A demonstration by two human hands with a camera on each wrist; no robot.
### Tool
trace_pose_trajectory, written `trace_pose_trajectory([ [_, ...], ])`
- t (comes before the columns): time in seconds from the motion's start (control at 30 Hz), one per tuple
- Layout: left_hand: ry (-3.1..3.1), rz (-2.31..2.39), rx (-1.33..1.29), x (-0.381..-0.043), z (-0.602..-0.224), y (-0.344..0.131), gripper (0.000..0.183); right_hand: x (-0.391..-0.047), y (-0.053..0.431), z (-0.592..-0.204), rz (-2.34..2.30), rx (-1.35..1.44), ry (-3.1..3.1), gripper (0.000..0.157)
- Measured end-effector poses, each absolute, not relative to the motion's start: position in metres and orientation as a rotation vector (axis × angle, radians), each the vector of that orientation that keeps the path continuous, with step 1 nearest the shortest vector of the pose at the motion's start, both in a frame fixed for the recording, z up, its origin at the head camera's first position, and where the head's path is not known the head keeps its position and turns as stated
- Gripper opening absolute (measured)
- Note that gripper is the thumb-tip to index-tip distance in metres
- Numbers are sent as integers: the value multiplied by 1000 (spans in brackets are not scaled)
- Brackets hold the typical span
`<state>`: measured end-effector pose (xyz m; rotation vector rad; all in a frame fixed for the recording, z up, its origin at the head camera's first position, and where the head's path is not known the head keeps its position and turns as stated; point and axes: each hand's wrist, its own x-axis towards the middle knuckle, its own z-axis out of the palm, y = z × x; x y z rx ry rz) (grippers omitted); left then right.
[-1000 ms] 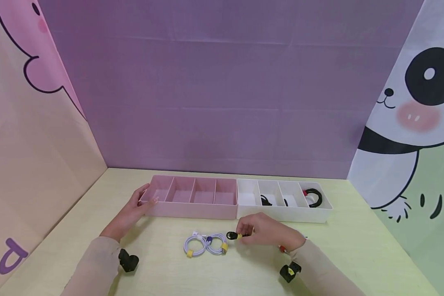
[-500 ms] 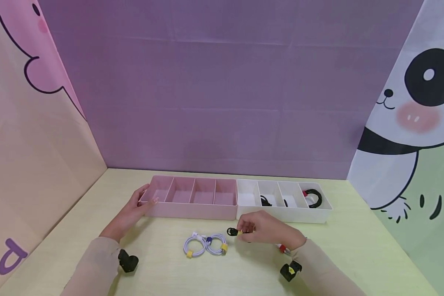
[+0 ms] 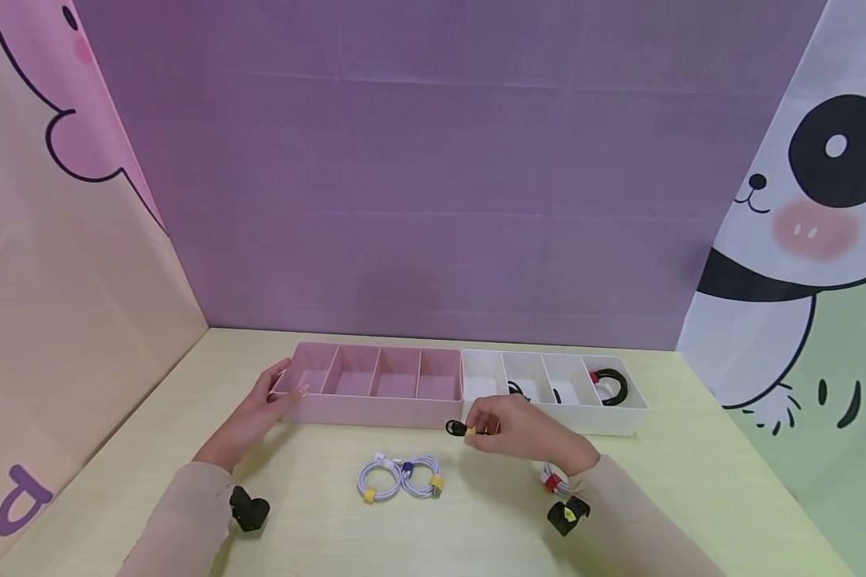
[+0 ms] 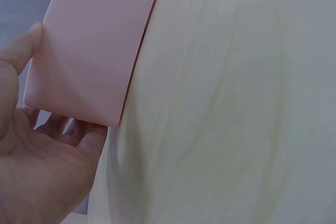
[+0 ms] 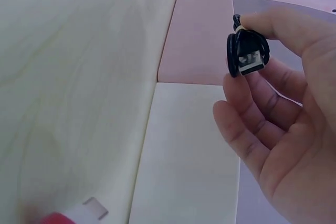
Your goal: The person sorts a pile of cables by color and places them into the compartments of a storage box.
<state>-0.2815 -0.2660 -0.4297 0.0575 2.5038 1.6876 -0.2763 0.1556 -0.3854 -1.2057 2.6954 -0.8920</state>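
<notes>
A small coiled black USB cable (image 3: 456,428) with a yellow tie is pinched between thumb and fingers of my right hand (image 3: 523,429), raised in front of the white divided box (image 3: 606,420). In the right wrist view the metal plug of this USB cable (image 5: 251,60) faces the camera. My left hand (image 3: 256,413) grips the left end of the pink divided box (image 3: 390,411), thumb at its edge and fingers around the end. The compartments of the pink box show nothing in them.
Two lilac coiled cables (image 3: 370,496) with yellow ties lie on the table before the boxes. Another pale cable with a red tie (image 3: 552,482) lies by the right wrist. In the white box are a black cable (image 3: 624,389) with red and other black pieces.
My right hand has risen and moved forward toward the white box with the black cable, uncovering more of the red-tied cable. The left hand stays at the pink box.
</notes>
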Motion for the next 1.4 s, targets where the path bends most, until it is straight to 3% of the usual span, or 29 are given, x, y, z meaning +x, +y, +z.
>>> trace_pose_trajectory([
  [0.27,2511,1648,19,-280,-426,-264,101,-280,157,-380,-942,-1159,2754,11],
  [1.4,2511,1661,40,-281,-426,-264,95,-301,163,-373,-1010,-1039,2990,11],
])
